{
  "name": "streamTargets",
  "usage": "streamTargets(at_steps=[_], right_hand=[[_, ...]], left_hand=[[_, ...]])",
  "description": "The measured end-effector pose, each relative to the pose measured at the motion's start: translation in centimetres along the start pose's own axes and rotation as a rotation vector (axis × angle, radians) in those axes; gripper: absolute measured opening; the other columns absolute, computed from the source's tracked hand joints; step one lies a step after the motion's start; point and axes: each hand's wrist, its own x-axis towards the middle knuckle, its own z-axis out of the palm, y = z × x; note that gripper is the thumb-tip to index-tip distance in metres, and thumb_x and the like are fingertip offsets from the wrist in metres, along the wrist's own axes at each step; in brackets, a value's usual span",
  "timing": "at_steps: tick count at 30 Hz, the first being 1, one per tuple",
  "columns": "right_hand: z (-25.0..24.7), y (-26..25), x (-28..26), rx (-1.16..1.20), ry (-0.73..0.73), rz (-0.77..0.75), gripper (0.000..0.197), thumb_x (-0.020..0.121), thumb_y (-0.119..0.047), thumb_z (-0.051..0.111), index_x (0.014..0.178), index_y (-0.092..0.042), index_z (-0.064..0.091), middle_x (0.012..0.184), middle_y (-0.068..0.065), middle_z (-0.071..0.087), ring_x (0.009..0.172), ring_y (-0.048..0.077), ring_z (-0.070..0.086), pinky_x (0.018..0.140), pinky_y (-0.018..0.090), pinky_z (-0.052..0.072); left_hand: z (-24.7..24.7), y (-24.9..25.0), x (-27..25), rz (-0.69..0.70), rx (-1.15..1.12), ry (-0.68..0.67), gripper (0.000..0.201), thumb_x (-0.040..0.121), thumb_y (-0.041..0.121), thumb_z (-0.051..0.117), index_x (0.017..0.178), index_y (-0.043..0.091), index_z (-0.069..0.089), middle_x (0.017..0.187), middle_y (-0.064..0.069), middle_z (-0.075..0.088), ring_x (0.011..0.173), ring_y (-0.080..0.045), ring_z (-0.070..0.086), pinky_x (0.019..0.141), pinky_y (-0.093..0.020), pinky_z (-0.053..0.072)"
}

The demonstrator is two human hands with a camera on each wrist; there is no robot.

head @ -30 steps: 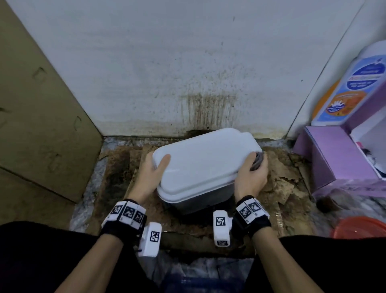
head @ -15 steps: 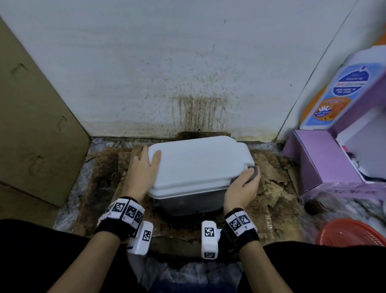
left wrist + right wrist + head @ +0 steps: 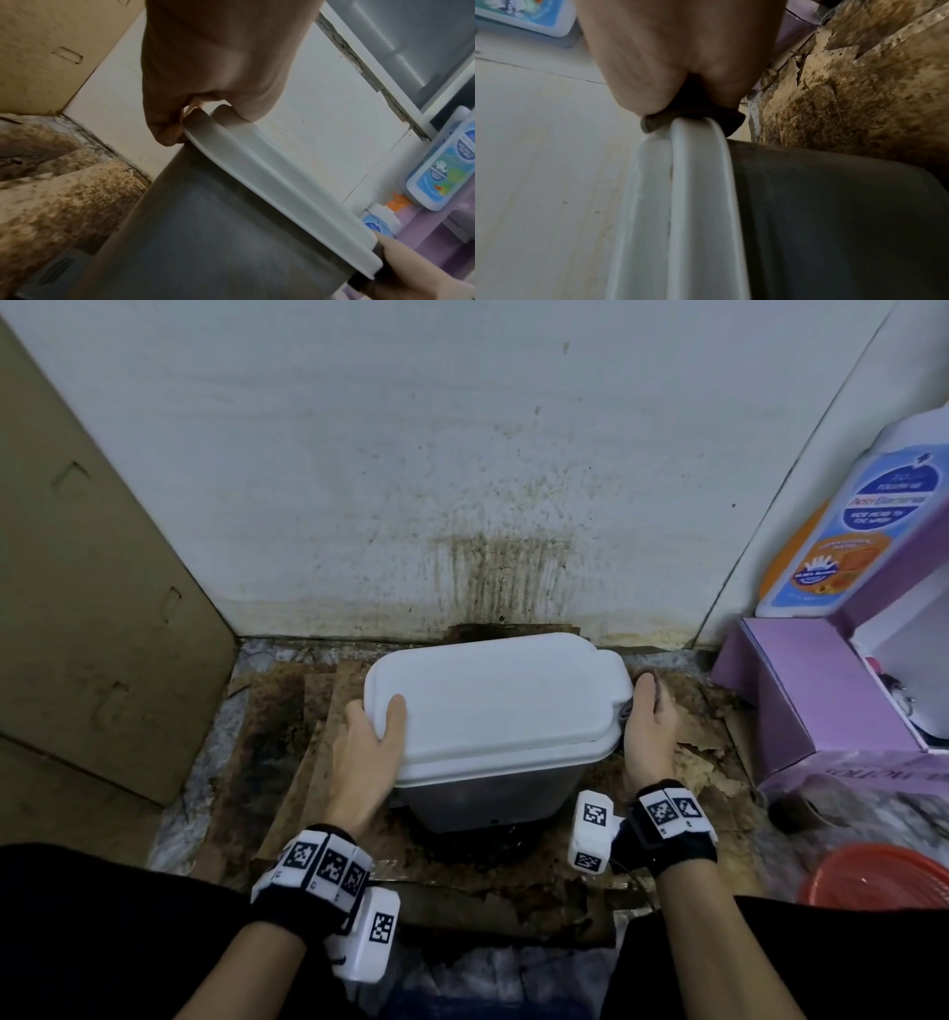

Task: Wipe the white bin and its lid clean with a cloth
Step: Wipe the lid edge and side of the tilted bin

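The white lid (image 3: 493,701) sits on the bin, whose grey body (image 3: 488,793) stands on the floor against the wall. My left hand (image 3: 377,724) grips the lid's left edge, thumb on top and fingers under the rim. In the left wrist view the left hand (image 3: 205,91) clamps the lid's rim (image 3: 270,172) above the bin wall (image 3: 205,243). My right hand (image 3: 646,711) lies against the lid's right end. In the right wrist view the right hand (image 3: 680,60) presses a dark cloth (image 3: 693,119) onto the lid's edge (image 3: 695,203).
A cardboard sheet (image 3: 77,608) leans at the left. The white wall (image 3: 503,567) behind the bin is stained brown. A purple box (image 3: 821,701), a soap bottle (image 3: 862,531) and a red basket (image 3: 883,880) crowd the right. Stained cardboard (image 3: 287,752) covers the floor.
My right hand with the cloth has slid from the lid's near right corner round to its right end. The lid now sits squarer to the wall. My left hand keeps its grip.
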Motion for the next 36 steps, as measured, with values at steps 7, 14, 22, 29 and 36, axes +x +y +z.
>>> streamTargets(at_steps=[7, 14, 22, 29, 36], right_hand=[[-0.6, 1.9, -1.4, -0.044, 0.058, -0.077, 0.031, 0.105, -0.045, 0.037, 0.11, -0.018, 0.053, 0.101, -0.004, 0.054, 0.098, 0.014, 0.05, 0.088, 0.033, 0.041], [-0.3, 0.7, -2.8, -0.095, 0.059, -0.045, 0.049, 0.105, -0.047, 0.037, 0.133, -0.01, 0.056, 0.127, 0.012, 0.063, 0.119, 0.027, 0.058, 0.104, 0.044, 0.045], [1.6, -0.9, -5.1, -0.034, 0.041, -0.089, 0.048, 0.105, -0.046, 0.038, 0.13, -0.009, 0.057, 0.121, 0.009, 0.064, 0.114, 0.025, 0.059, 0.103, 0.044, 0.045], [6.4, -5.0, -9.4, 0.049, -0.151, -0.122, 0.043, 0.107, -0.042, 0.037, 0.145, -0.024, 0.05, 0.137, -0.013, 0.058, 0.127, 0.002, 0.051, 0.106, 0.025, 0.042], [10.7, -6.2, -12.5, 0.075, -0.424, -0.184, 0.039, 0.108, -0.035, 0.039, 0.144, -0.025, 0.049, 0.132, -0.021, 0.057, 0.122, -0.017, 0.048, 0.098, 0.005, 0.039]], left_hand=[[-0.2, 0.3, 1.1, 0.063, 0.038, 0.067, 0.055, 0.102, 0.059, 0.04, 0.128, 0.013, 0.052, 0.113, -0.005, 0.059, 0.099, -0.025, 0.051, 0.084, -0.038, 0.041], [-0.2, -0.2, 1.8, 0.048, 0.103, 0.086, 0.058, 0.101, 0.063, 0.034, 0.133, 0.016, 0.05, 0.123, -0.013, 0.062, 0.102, -0.03, 0.053, 0.084, -0.041, 0.04], [-0.5, 0.9, 1.4, 0.094, 0.354, 0.3, 0.066, 0.104, 0.05, 0.037, 0.156, 0.01, 0.027, 0.148, -0.021, 0.038, 0.136, -0.039, 0.033, 0.112, -0.055, 0.026], [0.2, 5.7, -0.8, 0.464, 0.136, 0.17, 0.061, 0.106, 0.047, 0.038, 0.154, 0.009, 0.031, 0.158, -0.011, 0.036, 0.147, -0.027, 0.028, 0.122, -0.043, 0.023], [-2.4, 7.9, 1.1, 0.631, 0.185, 0.104, 0.05, 0.109, 0.041, 0.032, 0.155, 0.023, 0.033, 0.161, 0.005, 0.035, 0.148, -0.013, 0.027, 0.122, -0.035, 0.021]])
